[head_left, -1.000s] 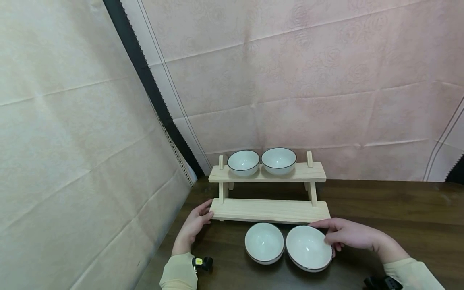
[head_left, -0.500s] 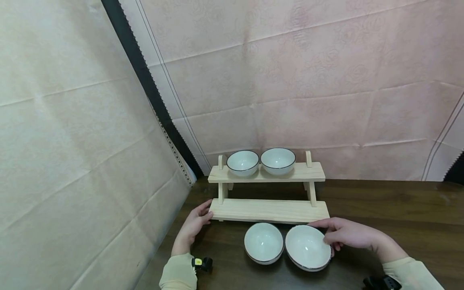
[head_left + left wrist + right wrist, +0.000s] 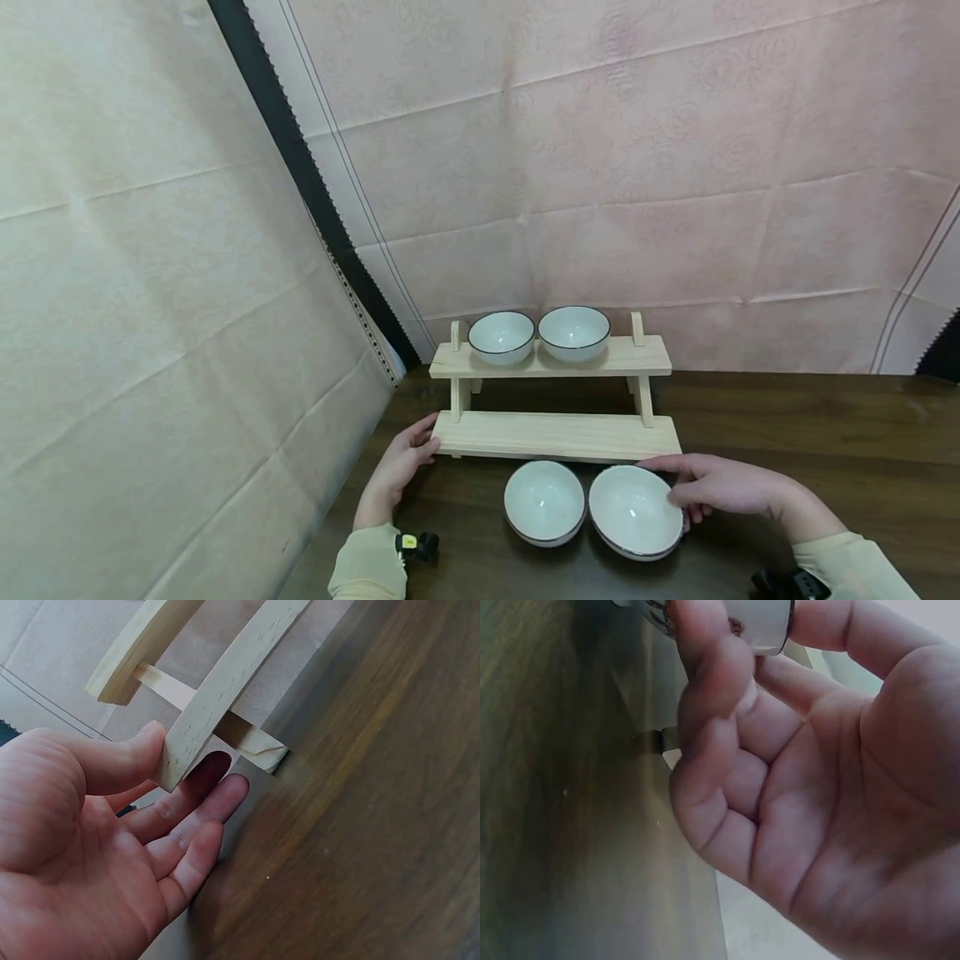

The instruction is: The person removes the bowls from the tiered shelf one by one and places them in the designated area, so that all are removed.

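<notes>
- So the wooden rack [image 3: 555, 435] stood near the back of the counter [image 3: 810, 433], and my left hand [image 3: 401, 467] had its lower board by the left end: thumb on the edge, fingers reaching underneath, only partly closed.
- My right hand [image 3: 723, 482] was curled on the front right bowl [image 3: 636, 510], thumb at the rim, other fingers round the outside. Index finger stretched toward the rack's front corner, couldn't tell if it touched.
- That bowl looked to be resting on the counter just in front of the lower board. Biggest worry imo: lifting from one side like that could've tipped it or let the rim slip.
- There also seemed to be a second edge under its rim. If that was a nested pair, the lower one might've dropped out.
- The front left bowl [image 3: 545, 502] sat right beside it, so a sideways nudge could've chipped either one.
- Up top, the upper left bowl [image 3: 502, 333] and upper right bowl [image 3: 574, 328] stood close together. Had my left hand jerked the rack, they'd probably have slid.
</notes>
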### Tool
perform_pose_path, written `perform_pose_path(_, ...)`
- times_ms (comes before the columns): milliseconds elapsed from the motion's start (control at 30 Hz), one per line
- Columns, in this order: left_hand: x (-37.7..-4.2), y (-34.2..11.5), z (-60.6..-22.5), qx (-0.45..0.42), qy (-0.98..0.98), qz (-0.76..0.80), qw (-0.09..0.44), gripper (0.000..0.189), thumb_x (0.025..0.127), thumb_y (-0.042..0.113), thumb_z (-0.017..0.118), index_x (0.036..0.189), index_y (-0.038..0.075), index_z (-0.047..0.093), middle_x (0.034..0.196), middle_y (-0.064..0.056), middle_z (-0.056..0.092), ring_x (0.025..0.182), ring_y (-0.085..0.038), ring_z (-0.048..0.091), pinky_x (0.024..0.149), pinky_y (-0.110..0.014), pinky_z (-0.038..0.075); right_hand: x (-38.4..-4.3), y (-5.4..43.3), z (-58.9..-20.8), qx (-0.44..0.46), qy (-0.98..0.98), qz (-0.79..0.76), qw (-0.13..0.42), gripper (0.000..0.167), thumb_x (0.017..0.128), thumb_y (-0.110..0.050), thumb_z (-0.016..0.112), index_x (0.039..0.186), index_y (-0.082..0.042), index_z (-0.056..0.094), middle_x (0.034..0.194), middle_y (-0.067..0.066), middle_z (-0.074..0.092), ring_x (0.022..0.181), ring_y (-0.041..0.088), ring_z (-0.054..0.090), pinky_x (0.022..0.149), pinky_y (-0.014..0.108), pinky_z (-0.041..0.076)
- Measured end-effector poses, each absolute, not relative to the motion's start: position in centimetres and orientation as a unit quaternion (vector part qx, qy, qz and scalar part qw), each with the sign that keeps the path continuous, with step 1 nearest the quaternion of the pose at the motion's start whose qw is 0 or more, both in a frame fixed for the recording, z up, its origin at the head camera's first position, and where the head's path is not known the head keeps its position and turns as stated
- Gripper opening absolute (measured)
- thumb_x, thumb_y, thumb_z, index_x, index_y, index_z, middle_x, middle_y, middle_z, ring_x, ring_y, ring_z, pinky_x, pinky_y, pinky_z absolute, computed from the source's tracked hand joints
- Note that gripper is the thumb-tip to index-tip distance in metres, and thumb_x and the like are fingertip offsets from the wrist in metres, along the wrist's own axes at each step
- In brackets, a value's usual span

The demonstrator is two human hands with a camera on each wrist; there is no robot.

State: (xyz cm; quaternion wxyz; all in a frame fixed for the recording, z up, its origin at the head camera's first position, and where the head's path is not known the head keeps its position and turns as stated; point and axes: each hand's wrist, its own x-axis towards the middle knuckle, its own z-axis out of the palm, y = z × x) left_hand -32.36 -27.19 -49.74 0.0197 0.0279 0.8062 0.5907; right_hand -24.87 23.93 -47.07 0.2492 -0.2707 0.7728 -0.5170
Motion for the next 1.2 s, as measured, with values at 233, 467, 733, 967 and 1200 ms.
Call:
perform_pose_path(233,-32.3,-27.2,-49.5,0.027,0.807,0.59,0.021,0.053,0.108,0.01,0.063,0.158,0.003,0.05,0.147,-0.028,0.059,0.119,-0.031,0.065,0.097,-0.05,0.056,-24.7,24.2,-46.7,-0.282,0.782,-0.498,0.246,0.056,0.105,-0.011,0.06,0.156,0.008,0.044,0.084,0.009,0.069,0.072,0.023,0.069,0.061,0.03,0.053)
perform_pose_path(467,-32.2,-27.3,-49.7,0.021,0.807,0.59,0.025,0.054,0.107,0.01,0.064,0.158,0.002,0.05,0.142,-0.026,0.062,0.115,-0.029,0.065,0.097,-0.049,0.056,-24.4,24.3,-46.5,-0.278,0.785,-0.49,0.258,0.058,0.105,-0.013,0.062,0.154,0.012,0.044,0.086,0.009,0.07,0.074,0.024,0.069,0.064,0.031,0.054)
perform_pose_path(733,-32.5,-27.6,-49.7,0.024,0.812,0.582,0.038,0.054,0.108,0.017,0.065,0.159,0.005,0.051,0.142,-0.022,0.061,0.119,-0.031,0.064,0.099,-0.048,0.056,-24.5,24.5,-46.2,-0.283,0.785,-0.486,0.259,0.056,0.107,-0.014,0.061,0.152,0.014,0.044,0.085,0.008,0.072,0.074,0.024,0.068,0.063,0.029,0.052)
perform_pose_path(967,-32.8,-28.2,-49.0,0.025,0.821,0.568,0.042,0.054,0.111,0.029,0.061,0.158,0.004,0.052,0.147,-0.023,0.059,0.119,-0.031,0.064,0.096,-0.049,0.057,-24.7,24.9,-45.8,-0.267,0.803,-0.478,0.235,0.042,0.109,-0.017,0.059,0.143,0.008,0.058,0.088,0.009,0.072,0.075,0.023,0.066,0.063,0.031,0.052)
perform_pose_path(1200,-33.6,-28.4,-47.9,0.029,0.852,0.522,0.02,0.048,0.113,0.026,0.057,0.154,0.002,0.055,0.142,-0.021,0.063,0.116,-0.031,0.066,0.094,-0.05,0.058,-25.1,25.1,-45.3,-0.238,0.831,-0.462,0.196,0.034,0.111,-0.021,0.057,0.137,-0.001,0.066,0.091,0.009,0.07,0.078,0.026,0.065,0.065,0.034,0.053)
